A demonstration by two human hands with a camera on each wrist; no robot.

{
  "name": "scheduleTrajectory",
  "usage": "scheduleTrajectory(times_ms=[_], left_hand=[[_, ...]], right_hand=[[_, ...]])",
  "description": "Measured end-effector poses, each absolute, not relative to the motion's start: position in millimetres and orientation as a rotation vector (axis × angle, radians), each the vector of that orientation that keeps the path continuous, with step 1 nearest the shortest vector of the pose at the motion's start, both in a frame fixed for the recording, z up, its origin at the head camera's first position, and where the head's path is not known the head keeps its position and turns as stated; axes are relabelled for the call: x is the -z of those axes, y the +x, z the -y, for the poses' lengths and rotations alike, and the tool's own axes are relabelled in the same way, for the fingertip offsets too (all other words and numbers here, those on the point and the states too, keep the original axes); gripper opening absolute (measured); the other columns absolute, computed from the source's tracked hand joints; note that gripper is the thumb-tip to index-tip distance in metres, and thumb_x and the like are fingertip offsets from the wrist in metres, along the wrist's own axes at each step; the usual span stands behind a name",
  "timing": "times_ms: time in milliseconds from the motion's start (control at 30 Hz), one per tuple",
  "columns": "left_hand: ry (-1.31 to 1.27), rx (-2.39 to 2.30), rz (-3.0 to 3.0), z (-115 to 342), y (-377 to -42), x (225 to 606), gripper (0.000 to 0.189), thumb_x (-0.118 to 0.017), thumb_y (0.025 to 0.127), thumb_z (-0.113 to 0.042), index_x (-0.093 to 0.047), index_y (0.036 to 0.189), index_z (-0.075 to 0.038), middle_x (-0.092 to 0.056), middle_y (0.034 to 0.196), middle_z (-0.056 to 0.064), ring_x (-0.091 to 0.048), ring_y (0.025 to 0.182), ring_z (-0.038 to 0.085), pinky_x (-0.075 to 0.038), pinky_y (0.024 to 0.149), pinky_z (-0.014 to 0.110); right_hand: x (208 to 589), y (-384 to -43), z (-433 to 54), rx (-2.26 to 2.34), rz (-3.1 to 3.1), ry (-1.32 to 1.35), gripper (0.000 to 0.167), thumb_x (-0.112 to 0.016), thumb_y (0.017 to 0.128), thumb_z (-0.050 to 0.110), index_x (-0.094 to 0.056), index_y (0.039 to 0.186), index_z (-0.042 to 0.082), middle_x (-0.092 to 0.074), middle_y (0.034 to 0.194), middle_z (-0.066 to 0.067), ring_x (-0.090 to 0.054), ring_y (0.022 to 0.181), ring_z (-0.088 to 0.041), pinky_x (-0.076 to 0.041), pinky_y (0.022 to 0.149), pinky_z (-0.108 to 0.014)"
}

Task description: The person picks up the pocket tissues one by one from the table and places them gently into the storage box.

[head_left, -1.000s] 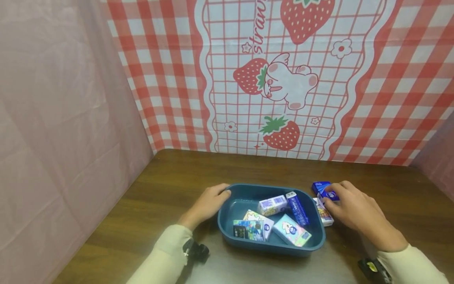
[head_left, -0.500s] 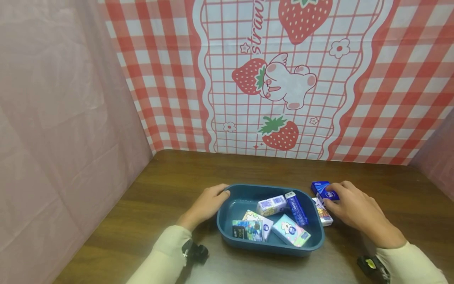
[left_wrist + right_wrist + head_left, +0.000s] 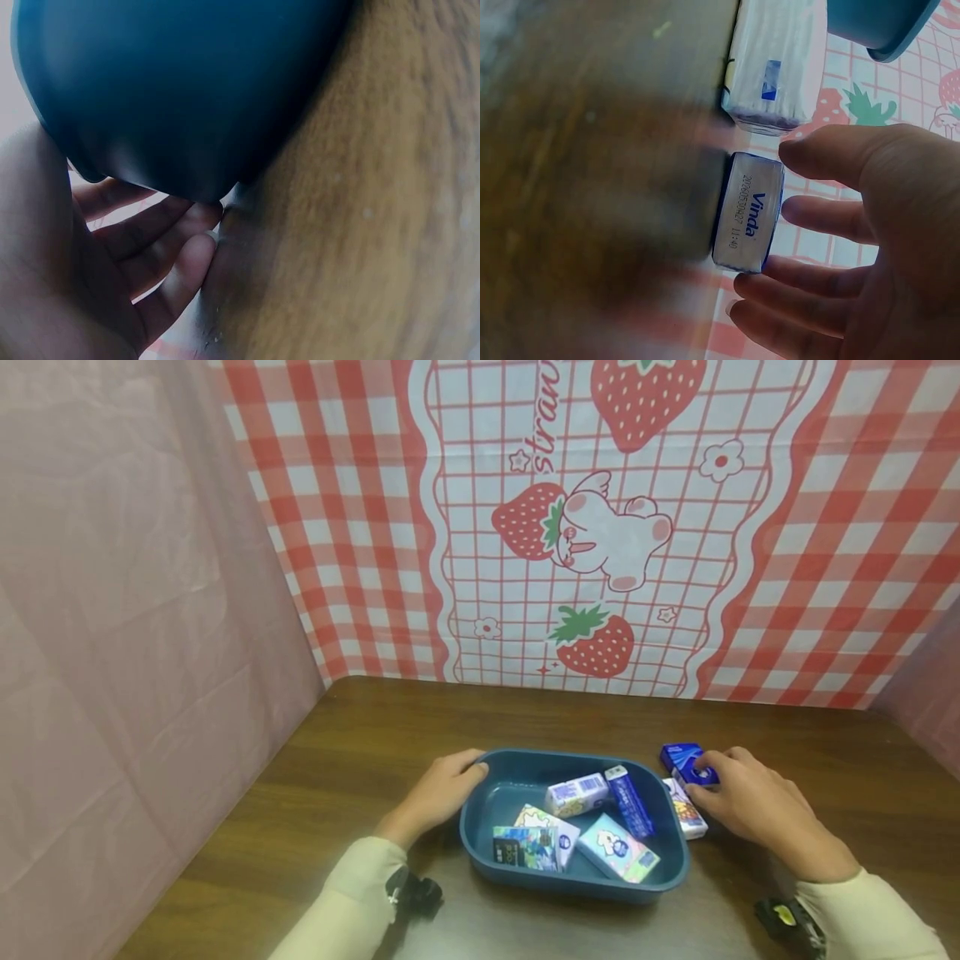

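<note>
A dark teal plastic tub stands on the table, with several tissue packs in it, among them a light blue one and a dark blue one. My left hand holds the tub's left end, thumb at the rim and fingers along the outer wall. Right of the tub a dark blue Vinda tissue pack lies on the table beside a white tissue pack. Over the dark blue pack, my right hand has its fingertips at the upper face, loosely spread and not wrapped round it.
The brown wooden table ends at a red checked strawberry cloth behind it. On the left hangs a pale pink curtain. Black wrist cameras sit on both wrists.
Almost nothing differs; the whole head view shifts slightly. The right hand stays at the dark blue tissue pack and the left hand at the tub.
</note>
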State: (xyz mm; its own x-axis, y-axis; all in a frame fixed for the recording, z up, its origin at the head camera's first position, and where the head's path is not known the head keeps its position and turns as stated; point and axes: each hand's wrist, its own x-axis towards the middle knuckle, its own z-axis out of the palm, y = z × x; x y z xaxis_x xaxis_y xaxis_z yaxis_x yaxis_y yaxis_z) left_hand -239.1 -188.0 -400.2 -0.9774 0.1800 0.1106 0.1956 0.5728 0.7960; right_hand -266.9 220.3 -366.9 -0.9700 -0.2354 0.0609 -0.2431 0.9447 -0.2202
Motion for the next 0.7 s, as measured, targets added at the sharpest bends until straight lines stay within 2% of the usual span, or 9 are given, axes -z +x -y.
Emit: scheduleTrajectory(times_ms=[400, 700], left_hand=[[-0.356, 1.383, 2.745, 187.6, -239.2, 401.4, 0.033, -0.05, 0.104, -0.03, -0.067, 0.127, -0.016, -0.068, 0.122, 0.0, -0.061, 0.117, 0.02, -0.046, 0.103, 0.047], [-0.362, 1.384, 2.74, 187.1, -239.8, 401.6, 0.033, -0.05, 0.104, -0.031, -0.067, 0.128, -0.015, -0.068, 0.123, 0.001, -0.06, 0.118, 0.02, -0.046, 0.103, 0.047]], right_hand=[[367.5, -269.7, -218.0, -0.373, 3.093, 0.358, 0.066, -0.077, 0.084, 0.048, -0.061, 0.123, -0.003, -0.053, 0.114, -0.034, -0.058, 0.095, -0.049, -0.051, 0.069, -0.069], [367.0, -271.9, -218.3, -0.384, 3.095, 0.36, 0.064, -0.077, 0.084, 0.046, -0.061, 0.121, -0.003, -0.055, 0.11, -0.031, -0.059, 0.093, -0.047, -0.052, 0.068, -0.066]])
